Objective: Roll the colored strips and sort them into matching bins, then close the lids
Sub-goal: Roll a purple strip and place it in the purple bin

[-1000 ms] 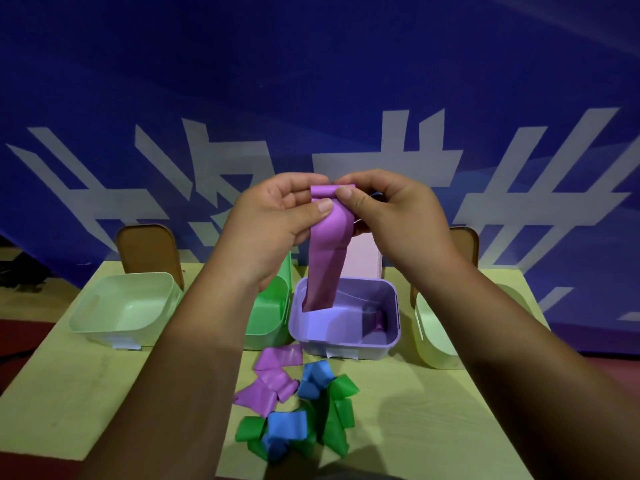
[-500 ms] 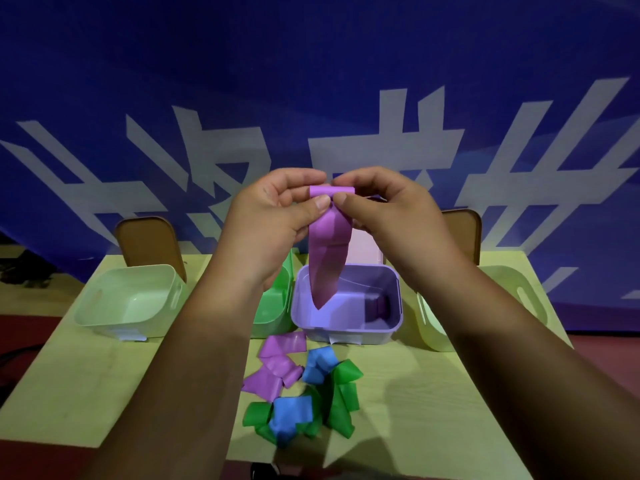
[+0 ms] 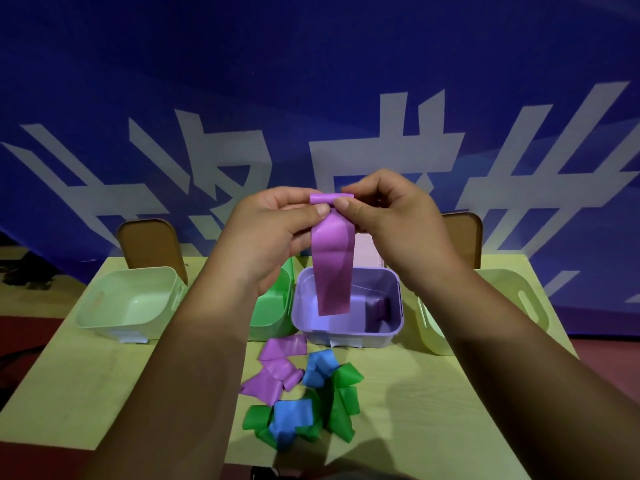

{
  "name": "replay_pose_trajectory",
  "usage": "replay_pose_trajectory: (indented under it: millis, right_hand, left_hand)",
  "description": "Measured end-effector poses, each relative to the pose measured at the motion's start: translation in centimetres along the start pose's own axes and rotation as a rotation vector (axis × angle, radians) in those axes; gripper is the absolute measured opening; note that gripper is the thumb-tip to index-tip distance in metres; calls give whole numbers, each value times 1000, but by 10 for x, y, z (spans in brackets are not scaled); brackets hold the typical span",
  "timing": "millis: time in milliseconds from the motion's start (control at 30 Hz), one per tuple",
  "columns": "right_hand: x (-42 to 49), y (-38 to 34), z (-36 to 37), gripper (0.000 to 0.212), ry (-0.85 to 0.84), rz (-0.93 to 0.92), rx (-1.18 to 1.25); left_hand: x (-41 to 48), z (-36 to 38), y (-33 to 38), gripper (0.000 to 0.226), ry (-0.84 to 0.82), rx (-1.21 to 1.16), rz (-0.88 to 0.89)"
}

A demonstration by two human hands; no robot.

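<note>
A purple strip (image 3: 332,265) hangs down over the open purple bin (image 3: 346,336), its top end curled into a small roll. My left hand (image 3: 273,230) and my right hand (image 3: 391,223) both pinch that rolled top between thumb and fingers. One rolled purple strip (image 3: 381,308) lies inside the purple bin at its right wall. On the table in front of the bin sit loose purple strips (image 3: 277,368), blue strips (image 3: 294,417) and green strips (image 3: 343,400) in a heap.
A pale green bin (image 3: 128,303) stands at the left, a brighter green bin (image 3: 273,306) beside the purple one, a yellowish bin (image 3: 512,306) at the right. Brown lids (image 3: 149,245) stand upright behind the bins. A blue banner forms the backdrop.
The roll at the strip's top has grown slightly and the hanging tail is shorter. The camera view has shifted a little.
</note>
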State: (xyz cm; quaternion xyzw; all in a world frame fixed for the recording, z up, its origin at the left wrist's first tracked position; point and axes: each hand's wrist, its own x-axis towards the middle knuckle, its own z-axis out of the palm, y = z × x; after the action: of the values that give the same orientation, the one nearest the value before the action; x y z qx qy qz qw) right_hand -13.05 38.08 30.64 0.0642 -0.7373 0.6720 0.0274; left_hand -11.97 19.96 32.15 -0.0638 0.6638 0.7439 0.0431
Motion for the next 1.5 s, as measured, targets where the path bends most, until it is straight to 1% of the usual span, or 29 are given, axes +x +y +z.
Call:
replay_pose_trajectory:
  millis: [200, 367, 567, 733, 833, 933, 1133, 1233, 1300, 1367, 1500]
  right_hand:
    - [3, 1, -1, 10, -23, 27, 50]
    - [10, -4, -3, 10, -67, 79, 47]
    - [11, -5, -5, 12, -100, 128, 94]
    - [9, -3, -6, 12, -110, 78, -24]
    - [10, -2, -4, 9, -75, 62, -12]
    - [11, 0, -3, 12, -54, 50, -28]
    - [9, -6, -3, 18, -36, 17, -16]
    - [5, -9, -3, 23, -54, 31, 42]
    - [2, -11, -4, 22, -78, 45, 59]
    - [-1, -12, -5, 20, -86, 34, 30]
    - [-3, -11, -2, 16, -47, 3, -20]
  left_hand:
    - [1, -5, 7, 25, -29, 24, -26]
    - [4, -1, 6, 25, 43, 49, 11]
    - [6, -2, 5, 28, 62, 158, 73]
    - [7, -4, 4, 30, 51, 178, 92]
    - [6, -5, 2, 27, 35, 139, 61]
    - [5, -5, 0, 25, 18, 110, 49]
    - [3, -2, 3, 19, 55, 146, 126]
    - [1, -4, 4, 20, 68, 165, 160]
    - [-2, -6, 4, 23, 63, 183, 176]
    - [-3, -8, 4, 25, 49, 182, 175]
    - [-8, -9, 3, 27, 25, 144, 144]
